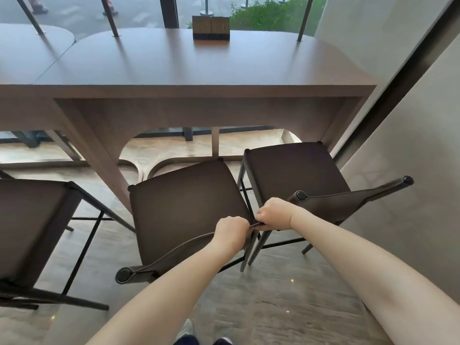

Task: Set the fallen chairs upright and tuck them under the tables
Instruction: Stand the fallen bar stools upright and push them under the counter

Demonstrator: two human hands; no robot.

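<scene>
Both dark-brown metal-framed chairs upright: middle chair [189, 207], right chair [293, 170]. Left hand [230, 231] grips middle backrest corner; right hand [272, 214] grips right backrest. Neither tucked under brown wooden surface [174, 61] yet; pushing in remains.

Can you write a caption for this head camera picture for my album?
Left hand and right hand grip two upright chairs' backrests at the table.

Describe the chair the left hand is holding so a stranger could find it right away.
Start at the long brown table by the window. Three dark chairs stand before it; take the middle chair, angled askew. Unlike its neighbours, the left hand grips its curved backrest, beside the right hand on the next chair.
</scene>
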